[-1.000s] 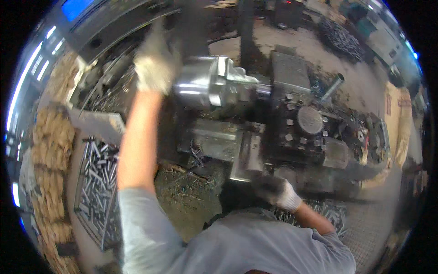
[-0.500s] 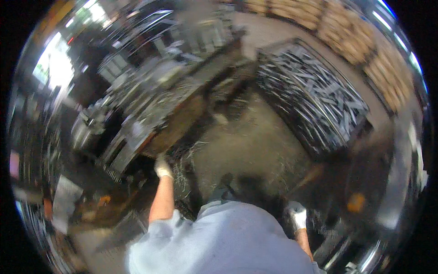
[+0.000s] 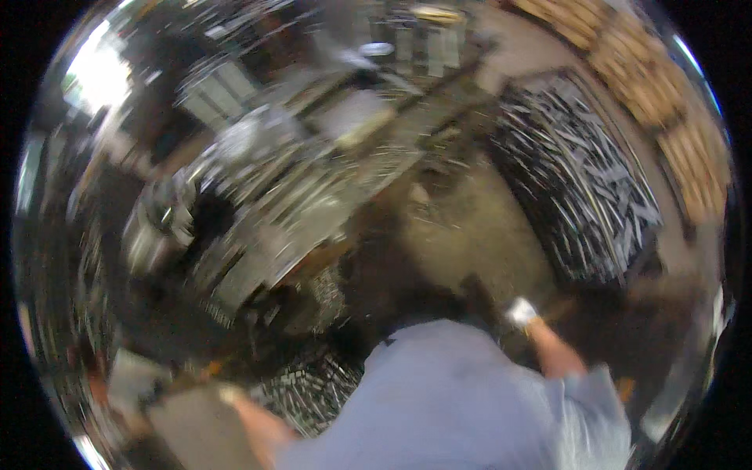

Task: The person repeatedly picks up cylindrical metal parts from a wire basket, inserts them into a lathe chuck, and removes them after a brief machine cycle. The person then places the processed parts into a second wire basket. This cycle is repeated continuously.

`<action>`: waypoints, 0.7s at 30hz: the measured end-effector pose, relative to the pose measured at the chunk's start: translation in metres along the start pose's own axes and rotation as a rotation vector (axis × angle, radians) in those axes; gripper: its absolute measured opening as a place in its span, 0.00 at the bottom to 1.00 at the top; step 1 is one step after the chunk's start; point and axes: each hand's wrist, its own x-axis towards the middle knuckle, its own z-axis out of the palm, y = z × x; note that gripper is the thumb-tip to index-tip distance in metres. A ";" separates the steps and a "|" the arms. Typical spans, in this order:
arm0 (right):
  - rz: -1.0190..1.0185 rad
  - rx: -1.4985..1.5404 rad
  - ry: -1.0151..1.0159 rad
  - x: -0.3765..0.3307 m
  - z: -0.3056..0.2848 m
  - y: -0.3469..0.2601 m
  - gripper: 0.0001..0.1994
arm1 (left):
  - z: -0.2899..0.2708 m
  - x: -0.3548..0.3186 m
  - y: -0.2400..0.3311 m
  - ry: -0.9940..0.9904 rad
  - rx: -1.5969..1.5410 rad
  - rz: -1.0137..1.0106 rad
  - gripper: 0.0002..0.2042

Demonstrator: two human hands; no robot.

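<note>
My left hand [image 3: 229, 394], in a pale glove, is low at the left, nearest a flat grey surface [image 3: 192, 423]. It is smeared by motion, so its fingers cannot be made out. On the other side of my body, my right hand [image 3: 521, 312] wears a white glove and hangs over the floor [image 3: 470, 235], below the big bin [image 3: 540, 235] of metal strips. Blur hides its fingers too, and nothing it holds can be told. Small metal pieces [image 3: 313, 392] lie in a heap to the right of my left forearm.
A long machine bed [image 3: 313, 223] with metal parts runs diagonally across the left and middle. Grey metal strips [image 3: 583, 157] fill the bin at the right. Stacked tan bundles [image 3: 642, 78] stand behind it. A rounded metal part [image 3: 149, 235] is at the left.
The view has swung, and the machine and bin sit farther right. My left hand has gone from beside the machine's near end to the low left. My right hand has come forward and up.
</note>
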 end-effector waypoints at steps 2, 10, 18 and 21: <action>0.305 0.161 -0.037 0.022 -0.005 0.011 0.23 | 0.032 -0.038 0.015 -0.086 -0.028 0.115 0.29; 0.155 0.260 0.154 0.071 -0.053 0.085 0.24 | 0.145 -0.259 0.097 -0.992 -0.202 0.078 0.26; 0.246 0.721 0.611 0.087 -0.220 0.227 0.19 | 0.259 -0.561 0.295 -1.784 -0.118 0.146 0.23; 0.270 0.601 0.807 0.120 -0.314 0.332 0.18 | 0.266 -0.710 0.424 -1.756 0.088 1.037 0.25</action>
